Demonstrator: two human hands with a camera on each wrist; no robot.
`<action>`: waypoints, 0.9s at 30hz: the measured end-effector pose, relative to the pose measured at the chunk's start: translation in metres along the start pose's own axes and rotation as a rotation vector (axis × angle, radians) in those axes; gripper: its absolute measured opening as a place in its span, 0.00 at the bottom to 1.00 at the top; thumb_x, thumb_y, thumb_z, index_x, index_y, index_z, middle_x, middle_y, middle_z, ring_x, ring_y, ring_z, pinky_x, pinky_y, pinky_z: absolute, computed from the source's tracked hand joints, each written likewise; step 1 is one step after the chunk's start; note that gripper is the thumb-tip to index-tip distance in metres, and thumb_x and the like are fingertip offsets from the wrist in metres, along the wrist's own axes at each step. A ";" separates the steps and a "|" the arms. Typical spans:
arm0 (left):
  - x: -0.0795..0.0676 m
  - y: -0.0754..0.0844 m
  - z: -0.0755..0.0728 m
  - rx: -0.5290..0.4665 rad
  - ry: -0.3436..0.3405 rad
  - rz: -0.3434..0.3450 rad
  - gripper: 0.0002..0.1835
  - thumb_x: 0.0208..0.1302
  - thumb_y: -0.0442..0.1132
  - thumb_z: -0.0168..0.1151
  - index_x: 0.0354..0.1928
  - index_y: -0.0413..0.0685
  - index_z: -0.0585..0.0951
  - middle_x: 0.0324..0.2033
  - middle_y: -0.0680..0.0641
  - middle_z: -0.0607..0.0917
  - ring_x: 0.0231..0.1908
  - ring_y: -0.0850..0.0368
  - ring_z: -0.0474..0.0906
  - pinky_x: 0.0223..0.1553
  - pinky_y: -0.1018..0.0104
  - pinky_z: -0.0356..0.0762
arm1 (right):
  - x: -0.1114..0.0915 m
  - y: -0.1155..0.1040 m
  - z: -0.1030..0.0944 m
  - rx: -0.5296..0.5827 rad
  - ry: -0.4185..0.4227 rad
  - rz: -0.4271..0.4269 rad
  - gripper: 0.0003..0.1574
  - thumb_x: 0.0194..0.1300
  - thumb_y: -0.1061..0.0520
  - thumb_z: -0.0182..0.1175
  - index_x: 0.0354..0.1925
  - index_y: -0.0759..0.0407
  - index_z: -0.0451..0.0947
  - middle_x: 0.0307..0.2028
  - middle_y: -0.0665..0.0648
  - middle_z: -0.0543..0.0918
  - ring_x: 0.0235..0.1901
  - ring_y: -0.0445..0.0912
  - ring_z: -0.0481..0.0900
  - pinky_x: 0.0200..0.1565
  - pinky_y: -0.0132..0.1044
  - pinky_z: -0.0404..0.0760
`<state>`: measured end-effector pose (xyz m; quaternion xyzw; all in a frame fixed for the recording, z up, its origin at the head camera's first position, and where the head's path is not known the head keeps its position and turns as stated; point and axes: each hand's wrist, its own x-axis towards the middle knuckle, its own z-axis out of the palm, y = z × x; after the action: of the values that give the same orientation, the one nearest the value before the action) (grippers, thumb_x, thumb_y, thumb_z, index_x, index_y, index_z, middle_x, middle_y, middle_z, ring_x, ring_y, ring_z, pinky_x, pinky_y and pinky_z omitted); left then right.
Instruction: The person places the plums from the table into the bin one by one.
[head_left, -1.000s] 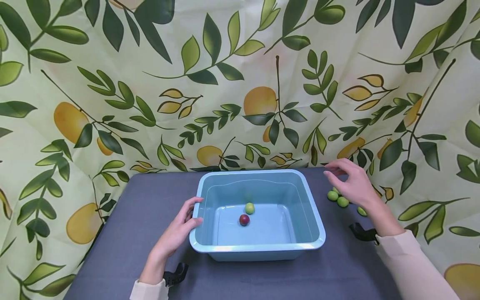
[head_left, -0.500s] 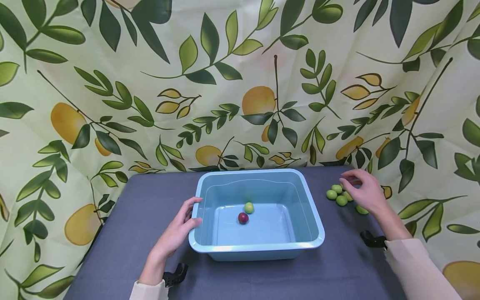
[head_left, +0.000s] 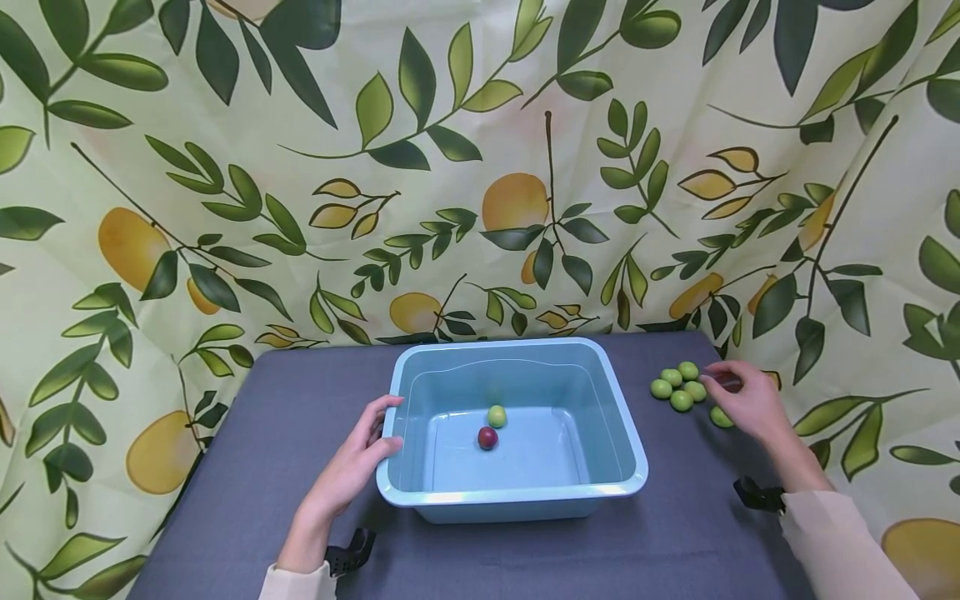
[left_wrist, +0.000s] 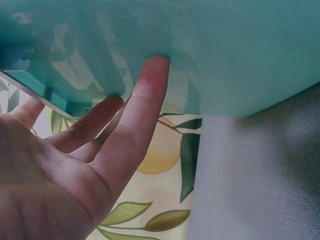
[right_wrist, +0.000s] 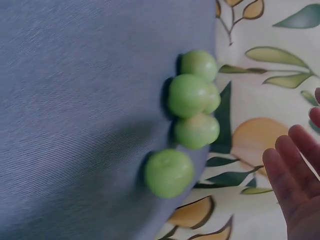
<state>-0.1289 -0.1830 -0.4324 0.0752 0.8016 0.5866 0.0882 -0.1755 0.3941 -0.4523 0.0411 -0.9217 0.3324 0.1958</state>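
A light blue plastic tub [head_left: 517, 498] stands on the grey cloth. On its floor lie a small round green fruit [head_left: 497, 417] and a dark red one [head_left: 487, 437], close together. My left hand [head_left: 347, 467] holds the tub's left rim, its thumb lapping over the edge. In the left wrist view, fingers [left_wrist: 153, 82] touch the outer wall. My right hand [head_left: 753, 407] hovers at the right by a cluster of several green fruits [head_left: 677, 387]. One more green fruit [head_left: 721, 417] lies just under that hand. Its fingers [right_wrist: 286, 162] are extended and nothing shows in them.
The grey-covered table [head_left: 315, 392] ends at the right just beyond the green fruits. A cloth backdrop [head_left: 450, 192] printed with leaves and oranges hangs behind and along both sides.
My right hand has moved right and a little toward me, from behind the green fruits to their right, uncovering more of them. The left hand and the tub stay in place.
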 end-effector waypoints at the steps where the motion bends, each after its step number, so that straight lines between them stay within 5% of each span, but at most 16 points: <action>1: 0.000 0.000 0.000 0.000 0.000 0.001 0.28 0.72 0.35 0.54 0.71 0.59 0.63 0.64 0.36 0.68 0.55 0.39 0.74 0.49 0.53 0.77 | -0.001 0.003 0.000 -0.007 -0.010 0.010 0.17 0.69 0.58 0.62 0.48 0.71 0.81 0.41 0.69 0.83 0.34 0.18 0.67 0.34 0.19 0.70; 6: 0.000 -0.001 0.000 0.003 -0.001 0.000 0.28 0.72 0.35 0.54 0.71 0.59 0.63 0.64 0.35 0.68 0.55 0.39 0.74 0.49 0.53 0.78 | -0.007 0.017 0.002 -0.039 -0.057 0.069 0.19 0.69 0.56 0.62 0.49 0.71 0.81 0.44 0.70 0.82 0.36 0.27 0.72 0.33 0.24 0.71; 13: 0.000 -0.001 0.000 -0.001 -0.002 -0.004 0.28 0.72 0.35 0.54 0.71 0.60 0.63 0.64 0.35 0.68 0.55 0.39 0.74 0.49 0.53 0.78 | -0.016 0.032 0.006 -0.063 -0.059 0.100 0.20 0.69 0.56 0.63 0.48 0.73 0.80 0.43 0.73 0.83 0.42 0.65 0.82 0.33 0.25 0.71; 22: 0.000 -0.002 0.000 0.002 -0.003 0.006 0.28 0.72 0.36 0.54 0.71 0.59 0.63 0.64 0.35 0.68 0.56 0.39 0.74 0.49 0.52 0.77 | -0.023 0.044 0.011 -0.111 -0.079 0.160 0.22 0.68 0.57 0.62 0.49 0.76 0.78 0.45 0.76 0.81 0.45 0.70 0.79 0.40 0.52 0.76; 27: 0.000 -0.002 0.000 0.004 -0.001 0.008 0.28 0.72 0.36 0.54 0.71 0.60 0.63 0.64 0.35 0.68 0.56 0.39 0.74 0.49 0.52 0.77 | -0.026 0.051 0.013 -0.115 -0.081 0.176 0.23 0.67 0.57 0.62 0.51 0.77 0.77 0.45 0.77 0.81 0.44 0.69 0.79 0.38 0.49 0.75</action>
<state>-0.1289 -0.1832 -0.4343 0.0788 0.8025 0.5851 0.0863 -0.1661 0.4245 -0.5020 -0.0380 -0.9465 0.2927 0.1303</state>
